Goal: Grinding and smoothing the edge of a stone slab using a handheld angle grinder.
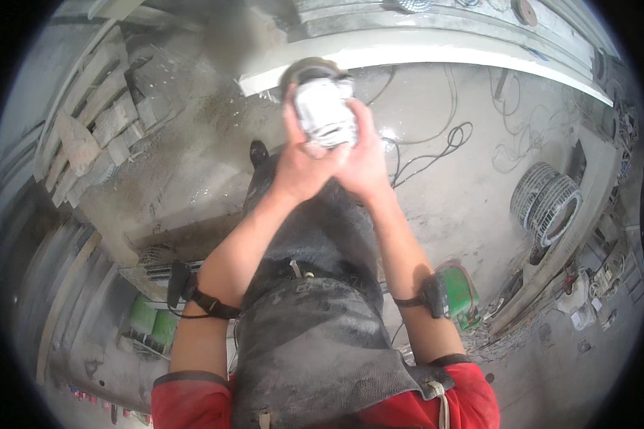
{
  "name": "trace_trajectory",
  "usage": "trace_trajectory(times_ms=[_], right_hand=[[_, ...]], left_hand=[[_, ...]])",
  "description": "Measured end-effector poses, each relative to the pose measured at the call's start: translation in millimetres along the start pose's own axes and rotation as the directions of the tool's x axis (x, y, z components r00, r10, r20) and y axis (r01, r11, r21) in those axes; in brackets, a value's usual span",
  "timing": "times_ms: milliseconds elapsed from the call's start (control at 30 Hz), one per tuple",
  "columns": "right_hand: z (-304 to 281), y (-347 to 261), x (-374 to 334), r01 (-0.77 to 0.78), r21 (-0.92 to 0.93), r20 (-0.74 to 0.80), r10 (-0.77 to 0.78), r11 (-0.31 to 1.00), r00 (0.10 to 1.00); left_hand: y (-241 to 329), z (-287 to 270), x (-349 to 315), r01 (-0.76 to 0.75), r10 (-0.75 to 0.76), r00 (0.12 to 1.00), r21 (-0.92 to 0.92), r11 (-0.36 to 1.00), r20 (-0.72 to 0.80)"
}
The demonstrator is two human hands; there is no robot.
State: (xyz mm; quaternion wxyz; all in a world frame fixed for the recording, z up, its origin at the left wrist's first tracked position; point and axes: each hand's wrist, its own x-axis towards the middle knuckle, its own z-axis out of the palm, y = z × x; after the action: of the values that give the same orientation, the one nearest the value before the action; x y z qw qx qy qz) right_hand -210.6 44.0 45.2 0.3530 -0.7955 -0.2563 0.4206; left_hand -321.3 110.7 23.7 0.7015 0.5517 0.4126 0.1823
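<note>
Both my hands are wrapped round an angle grinder (325,111), whose whitish body is blurred and looks dust-coated. My left hand (304,168) grips its left side and my right hand (365,154) its right side, with the fingers meeting near its rear end. The round dark head (313,70) of the grinder points away from me, at the edge of a long white slab (422,53). Whether the disc touches the slab I cannot tell. Dust (240,36) blurs the area beyond the head on the left.
Black cable (444,146) loops over the dusty floor (422,207) to the right. Two ribbed tyre-like rings (547,204) stand farther right. A green container (458,293) is by my right elbow. Stacked stone offcuts (96,125) lie at left. A dark apron (308,343) covers my front.
</note>
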Motion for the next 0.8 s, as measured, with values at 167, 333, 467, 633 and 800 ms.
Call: trace_trajectory(times_ms=[167, 333, 467, 633, 800], right_hand=[[-91, 70, 11, 0.079, 0.063, -0.308, -0.056, 0.995, 0.950], [-142, 103, 27, -0.022, 0.164, -0.483, 0.100, 0.986, 0.870], [-90, 72, 16, 0.031, 0.174, -0.366, 0.035, 0.984, 0.930], [18, 10, 0, 0.070, -0.072, 0.028, -0.068, 0.995, 0.997], [42, -25, -9, 0.033, -0.058, 0.076, -0.028, 0.998, 0.997]], left_hand=[[38, 106, 46, 0.145, -0.198, 0.946, 0.210, 0.967, 0.257], [54, 162, 85, 0.066, -0.265, 0.858, 0.418, 0.906, 0.439], [59, 101, 59, 0.162, -0.308, 0.875, 0.374, 0.913, 0.374], [3, -18, -9, -0.019, 0.022, 0.999, -0.069, 0.997, 0.042], [-9, -51, -20, 0.000, -0.001, 1.000, -0.128, 0.992, -0.010]])
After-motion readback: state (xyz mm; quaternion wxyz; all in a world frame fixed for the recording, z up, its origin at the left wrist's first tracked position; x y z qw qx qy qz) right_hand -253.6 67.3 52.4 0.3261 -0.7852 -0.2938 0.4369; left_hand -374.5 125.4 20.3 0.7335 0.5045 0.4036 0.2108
